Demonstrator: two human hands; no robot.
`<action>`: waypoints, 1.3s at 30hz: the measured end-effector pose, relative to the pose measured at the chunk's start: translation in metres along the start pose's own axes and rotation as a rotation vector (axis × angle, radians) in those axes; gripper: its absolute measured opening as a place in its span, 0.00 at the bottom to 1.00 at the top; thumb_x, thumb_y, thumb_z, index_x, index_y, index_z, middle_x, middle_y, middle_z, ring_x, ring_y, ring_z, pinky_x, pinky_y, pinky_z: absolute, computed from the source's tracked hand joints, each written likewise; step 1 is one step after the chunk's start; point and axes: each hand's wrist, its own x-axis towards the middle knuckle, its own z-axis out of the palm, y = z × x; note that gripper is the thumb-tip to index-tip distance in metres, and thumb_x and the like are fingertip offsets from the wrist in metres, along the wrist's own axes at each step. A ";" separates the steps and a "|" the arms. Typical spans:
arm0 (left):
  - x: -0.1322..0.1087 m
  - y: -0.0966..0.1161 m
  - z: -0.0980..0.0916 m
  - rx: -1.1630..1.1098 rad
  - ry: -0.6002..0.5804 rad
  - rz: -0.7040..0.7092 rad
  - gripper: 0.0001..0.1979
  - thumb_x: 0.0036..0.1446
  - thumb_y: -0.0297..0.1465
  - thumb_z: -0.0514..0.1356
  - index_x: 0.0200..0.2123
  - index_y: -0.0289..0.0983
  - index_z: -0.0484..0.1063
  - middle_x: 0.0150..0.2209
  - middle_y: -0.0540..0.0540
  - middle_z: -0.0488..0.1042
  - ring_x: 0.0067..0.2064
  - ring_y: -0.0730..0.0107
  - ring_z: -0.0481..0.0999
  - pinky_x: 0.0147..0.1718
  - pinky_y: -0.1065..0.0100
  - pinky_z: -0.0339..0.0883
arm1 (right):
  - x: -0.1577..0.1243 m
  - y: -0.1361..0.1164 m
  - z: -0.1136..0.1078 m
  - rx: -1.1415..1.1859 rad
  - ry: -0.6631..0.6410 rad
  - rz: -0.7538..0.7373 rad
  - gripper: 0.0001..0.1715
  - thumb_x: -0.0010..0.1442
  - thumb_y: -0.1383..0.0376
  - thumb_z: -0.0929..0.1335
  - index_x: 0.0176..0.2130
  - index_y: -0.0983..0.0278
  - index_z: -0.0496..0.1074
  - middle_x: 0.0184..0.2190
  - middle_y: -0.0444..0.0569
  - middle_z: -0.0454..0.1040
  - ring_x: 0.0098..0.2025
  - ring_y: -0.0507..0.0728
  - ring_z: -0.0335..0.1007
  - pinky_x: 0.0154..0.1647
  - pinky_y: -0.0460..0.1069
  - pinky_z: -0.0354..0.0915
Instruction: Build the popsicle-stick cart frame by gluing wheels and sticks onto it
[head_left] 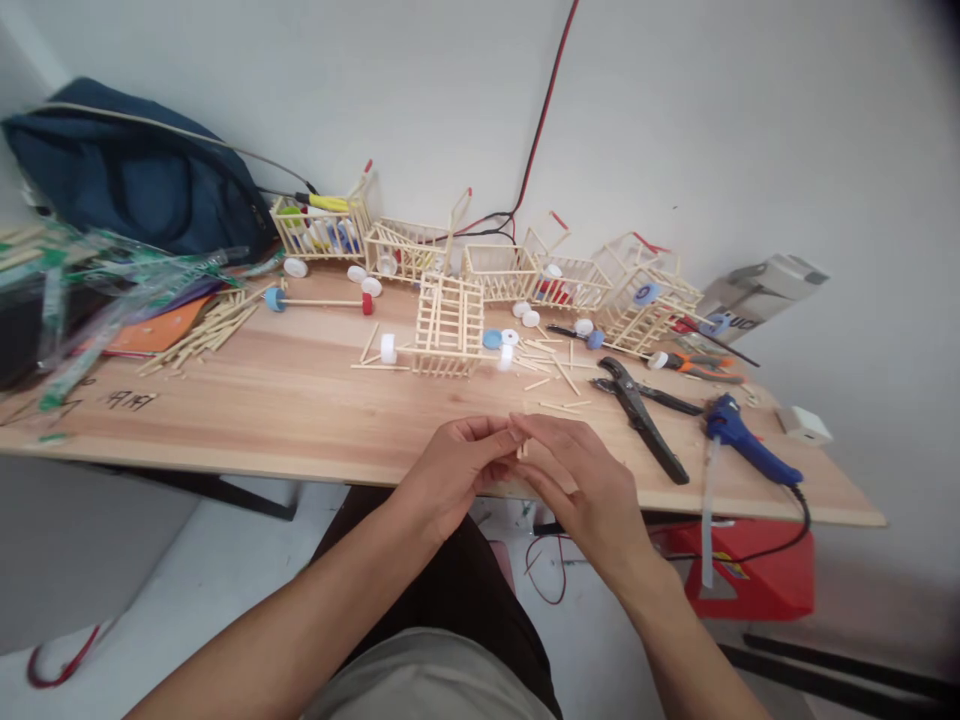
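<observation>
My left hand (pixel 459 472) and my right hand (pixel 579 480) meet at the near edge of the wooden table (pixel 247 400), fingertips pinched together on a small short wooden stick piece (pixel 521 448). Most of the piece is hidden by the fingers. Just beyond the hands lie loose thin sticks (pixel 559 378) and a small stick-built cart frame (pixel 448 326) with a white wheel (pixel 388 348).
Several stick carts (pixel 420 250) with bottle-cap wheels line the back by the wall. Black pliers (pixel 645 415) and a blue glue gun (pixel 746 440) lie at the right. A stick pile (pixel 206 328), plastic bags (pixel 90 290) and a dark blue bag (pixel 127 170) occupy the left. A red stool (pixel 757 580) stands below.
</observation>
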 end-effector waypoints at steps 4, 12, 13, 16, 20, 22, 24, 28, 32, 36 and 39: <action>-0.004 0.001 -0.001 0.047 -0.006 0.011 0.19 0.40 0.39 0.75 0.30 0.31 0.78 0.30 0.47 0.76 0.32 0.74 0.73 0.36 0.70 0.68 | 0.001 -0.002 0.003 -0.070 0.046 -0.041 0.22 0.66 0.66 0.67 0.58 0.56 0.69 0.49 0.48 0.79 0.52 0.58 0.74 0.52 0.54 0.69; -0.008 0.003 -0.001 0.124 -0.016 0.092 0.19 0.40 0.39 0.75 0.30 0.31 0.79 0.29 0.44 0.80 0.35 0.70 0.78 0.42 0.69 0.69 | -0.003 -0.011 0.006 -0.105 0.121 0.003 0.19 0.65 0.66 0.68 0.55 0.56 0.72 0.49 0.48 0.80 0.53 0.59 0.75 0.51 0.55 0.70; -0.009 0.004 0.000 0.123 -0.018 0.097 0.19 0.39 0.38 0.76 0.31 0.31 0.79 0.29 0.44 0.80 0.35 0.69 0.78 0.42 0.69 0.69 | -0.004 -0.011 0.006 -0.102 0.122 0.009 0.19 0.65 0.66 0.68 0.55 0.56 0.72 0.49 0.48 0.80 0.53 0.60 0.75 0.51 0.56 0.70; -0.011 0.004 0.000 0.116 -0.035 0.095 0.20 0.36 0.36 0.77 0.31 0.30 0.78 0.28 0.43 0.81 0.33 0.69 0.79 0.41 0.68 0.70 | -0.006 -0.013 0.008 -0.090 0.119 0.012 0.19 0.65 0.67 0.68 0.54 0.56 0.72 0.50 0.49 0.79 0.55 0.60 0.74 0.52 0.56 0.69; -0.012 0.003 -0.002 0.098 -0.006 0.065 0.22 0.36 0.34 0.77 0.33 0.31 0.75 0.28 0.43 0.81 0.31 0.67 0.80 0.39 0.67 0.70 | -0.008 -0.014 0.009 -0.048 0.102 0.056 0.21 0.65 0.65 0.67 0.58 0.55 0.69 0.54 0.51 0.77 0.58 0.61 0.71 0.55 0.58 0.68; -0.012 0.004 -0.002 0.091 0.027 0.040 0.24 0.35 0.33 0.77 0.35 0.32 0.73 0.27 0.44 0.81 0.29 0.67 0.80 0.36 0.67 0.70 | -0.010 -0.013 0.008 -0.006 0.070 0.102 0.28 0.65 0.62 0.69 0.62 0.54 0.64 0.58 0.51 0.74 0.59 0.61 0.70 0.56 0.59 0.68; -0.013 0.004 -0.001 0.102 0.049 0.035 0.25 0.34 0.31 0.78 0.36 0.33 0.71 0.26 0.44 0.81 0.28 0.68 0.80 0.36 0.68 0.70 | -0.012 -0.011 0.007 0.024 0.058 0.131 0.33 0.64 0.61 0.69 0.65 0.53 0.60 0.59 0.50 0.73 0.60 0.61 0.69 0.57 0.59 0.67; -0.017 0.006 0.001 0.163 0.065 0.057 0.26 0.35 0.31 0.77 0.36 0.34 0.70 0.25 0.45 0.81 0.28 0.68 0.80 0.37 0.68 0.70 | -0.015 -0.010 0.004 0.023 0.087 0.125 0.33 0.64 0.61 0.69 0.65 0.51 0.60 0.58 0.49 0.74 0.59 0.61 0.70 0.57 0.58 0.67; -0.020 0.004 0.003 0.208 0.065 0.077 0.24 0.37 0.32 0.77 0.36 0.34 0.69 0.26 0.45 0.82 0.30 0.67 0.81 0.39 0.67 0.70 | -0.016 -0.012 0.003 0.022 0.079 0.145 0.37 0.65 0.60 0.69 0.68 0.52 0.54 0.58 0.50 0.74 0.61 0.61 0.69 0.57 0.59 0.66; -0.020 0.002 0.004 0.207 0.068 0.090 0.24 0.38 0.31 0.76 0.36 0.34 0.69 0.26 0.44 0.81 0.30 0.67 0.81 0.39 0.66 0.70 | -0.016 -0.014 0.001 -0.022 0.071 0.114 0.34 0.66 0.60 0.67 0.67 0.52 0.57 0.57 0.49 0.75 0.59 0.61 0.71 0.55 0.58 0.67; -0.020 0.000 0.005 0.184 0.057 0.095 0.23 0.37 0.31 0.76 0.35 0.34 0.69 0.27 0.44 0.81 0.29 0.67 0.80 0.38 0.66 0.71 | -0.018 -0.014 0.000 -0.060 0.067 0.057 0.26 0.66 0.60 0.67 0.62 0.53 0.66 0.54 0.49 0.78 0.55 0.61 0.74 0.53 0.57 0.68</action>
